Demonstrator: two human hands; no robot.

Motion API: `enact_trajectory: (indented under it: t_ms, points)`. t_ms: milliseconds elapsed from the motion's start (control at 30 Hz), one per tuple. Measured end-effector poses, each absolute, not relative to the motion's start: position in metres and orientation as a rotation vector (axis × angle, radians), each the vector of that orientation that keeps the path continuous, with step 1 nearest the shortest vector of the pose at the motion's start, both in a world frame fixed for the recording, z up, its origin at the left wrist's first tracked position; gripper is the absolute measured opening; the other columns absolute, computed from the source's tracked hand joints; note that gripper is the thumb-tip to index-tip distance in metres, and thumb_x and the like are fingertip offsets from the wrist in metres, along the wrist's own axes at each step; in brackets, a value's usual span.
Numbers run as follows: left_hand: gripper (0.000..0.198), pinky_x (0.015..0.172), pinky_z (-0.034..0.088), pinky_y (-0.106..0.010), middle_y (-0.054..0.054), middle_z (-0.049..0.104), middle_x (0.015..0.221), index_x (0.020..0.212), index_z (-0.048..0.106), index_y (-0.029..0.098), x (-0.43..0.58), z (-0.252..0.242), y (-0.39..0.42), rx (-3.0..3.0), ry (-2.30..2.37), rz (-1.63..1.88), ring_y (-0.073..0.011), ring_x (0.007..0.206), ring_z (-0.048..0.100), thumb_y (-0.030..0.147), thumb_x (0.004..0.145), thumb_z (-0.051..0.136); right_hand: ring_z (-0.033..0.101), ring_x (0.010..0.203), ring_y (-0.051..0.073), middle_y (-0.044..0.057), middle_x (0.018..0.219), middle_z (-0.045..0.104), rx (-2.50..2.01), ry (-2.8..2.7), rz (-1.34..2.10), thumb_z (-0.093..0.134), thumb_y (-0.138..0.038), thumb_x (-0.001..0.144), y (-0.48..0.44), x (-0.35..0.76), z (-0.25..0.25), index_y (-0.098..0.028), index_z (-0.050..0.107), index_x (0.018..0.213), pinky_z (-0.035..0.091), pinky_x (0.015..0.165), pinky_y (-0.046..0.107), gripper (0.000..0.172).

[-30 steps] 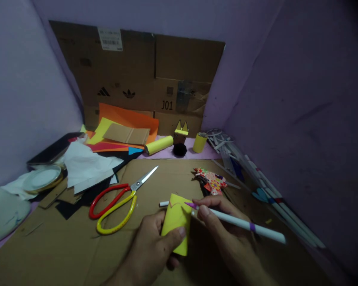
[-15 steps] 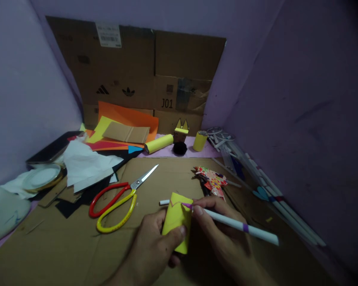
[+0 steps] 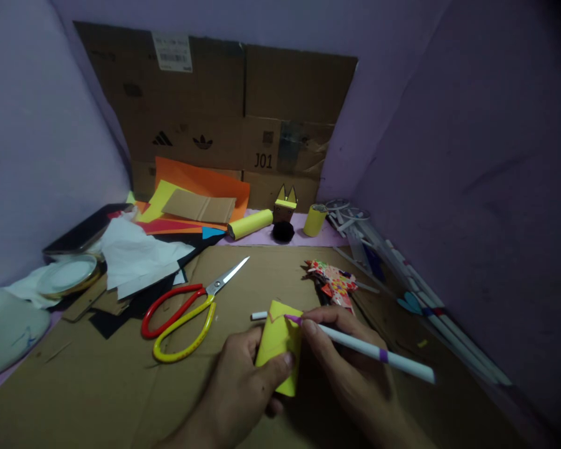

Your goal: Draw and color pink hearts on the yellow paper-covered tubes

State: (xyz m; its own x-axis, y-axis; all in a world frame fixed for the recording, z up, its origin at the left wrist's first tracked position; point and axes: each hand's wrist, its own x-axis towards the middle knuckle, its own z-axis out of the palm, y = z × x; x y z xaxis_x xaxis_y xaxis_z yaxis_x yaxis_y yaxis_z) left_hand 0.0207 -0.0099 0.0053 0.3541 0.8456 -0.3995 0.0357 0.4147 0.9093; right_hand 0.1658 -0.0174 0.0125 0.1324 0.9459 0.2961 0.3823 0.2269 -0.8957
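A yellow paper-covered tube (image 3: pixel 279 346) is gripped in my left hand (image 3: pixel 243 380), with the thumb across its front. My right hand (image 3: pixel 350 362) holds a white felt-tip pen (image 3: pixel 378 353) with a purple band, its purple tip touching the tube near the upper end. A zigzag line shows on the yellow paper there. Behind the tube, the end of a white stick-like piece (image 3: pixel 258 316) pokes out to the left; the rest is hidden. Scissors (image 3: pixel 210 296) with one red and one yellow handle lie to the left, blades partly together.
Coloured paper sheets (image 3: pixel 201 181), white tissue (image 3: pixel 140 252) and a dark flat device (image 3: pixel 86 231) lie left. Behind stand a yellow roll (image 3: pixel 250 224), a short yellow tube (image 3: pixel 315 221) and a black fuzzy ball (image 3: pixel 283 231). A patterned pouch (image 3: pixel 334 282) and long white tubes (image 3: pixel 442 321) lie right.
The view has shifted very slightly. Both hands keep their hold, and the pen tip stays on the tube at nearly the same spot.
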Motion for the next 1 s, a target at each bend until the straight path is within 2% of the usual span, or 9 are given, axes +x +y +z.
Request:
enact_trajectory:
  t_ms: [600, 1000]
  points:
    - [0.031, 0.041, 0.044, -0.018, 0.0, 0.055, 0.065, 0.091, 0.06, 0.01, 0.0199, 0.0024, -0.0094, 1.019, 1.081, 0.675, -0.0098, 0.052, 0.05, 0.034, 0.071, 0.063, 0.061, 0.047, 0.013, 0.001, 0.057, 0.067, -1.371, -1.449, 0.651, 0.058, -0.028, 0.079, -0.0177, 0.1659, 0.0138, -0.018, 0.065, 0.069, 0.046, 0.041, 0.019, 0.015]
    - [0.035, 0.04, 0.044, -0.019, -0.001, 0.055, 0.065, 0.092, 0.062, 0.01, 0.0208, 0.003, -0.0098, 0.997, 1.094, 0.681, -0.0105, 0.051, 0.051, 0.035, 0.069, 0.063, 0.055, 0.045, 0.012, 0.0, 0.054, 0.063, -1.377, -1.465, 0.685, 0.055, -0.031, 0.08, -0.0173, 0.1679, 0.0132, -0.018, 0.062, 0.069, 0.041, 0.04, 0.019, 0.018]
